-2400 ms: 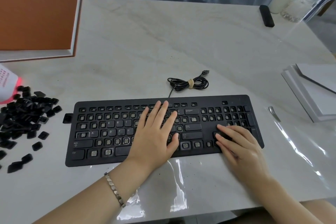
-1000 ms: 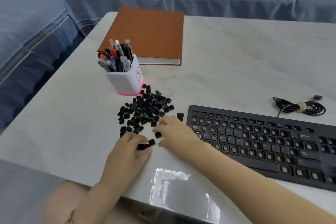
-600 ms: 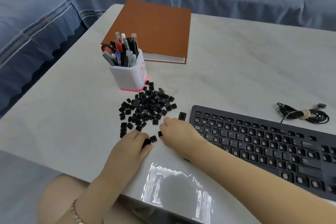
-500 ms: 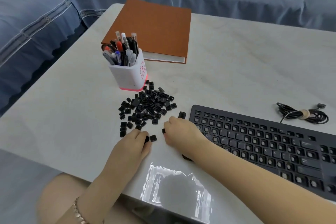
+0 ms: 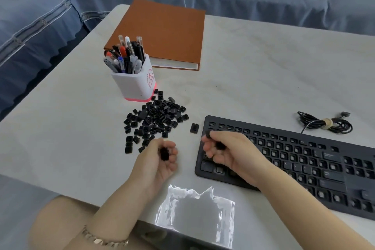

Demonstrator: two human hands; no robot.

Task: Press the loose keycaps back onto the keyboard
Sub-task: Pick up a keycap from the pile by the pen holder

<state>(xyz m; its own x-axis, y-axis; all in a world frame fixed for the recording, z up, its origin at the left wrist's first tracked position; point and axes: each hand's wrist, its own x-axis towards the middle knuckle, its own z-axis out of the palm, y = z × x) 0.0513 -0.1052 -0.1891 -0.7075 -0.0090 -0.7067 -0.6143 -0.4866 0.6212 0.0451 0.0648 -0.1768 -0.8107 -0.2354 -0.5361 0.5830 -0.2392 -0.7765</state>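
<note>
Two hands, one flat black plastic keyboard [image 5: 304, 160], one heap of small square black plastic keycaps [image 5: 154, 119].
The left hand [image 5: 158, 164], at the heap's 6 o'clock, curls round dark caps [image 5: 164, 153], count unclear; the right hand [image 5: 233, 156], over the keyboard's 9 o'clock end, grips a cap [image 5: 220, 145].

— What is the wearer dressed in, from where you sit?
— On my feed I make out one item: a bracelet [image 5: 101, 240] of flat, angular metal links, silver-toned, round the wrist behind the left hand [image 5: 160, 160].
— And the arms?
— I see the left forearm [image 5: 115, 209] bare on the hand side of the links. The right hand [image 5: 229, 154] and right forearm [image 5: 304, 205] are bare up to the frame's edge. Motion blur softens the fingers.
</note>
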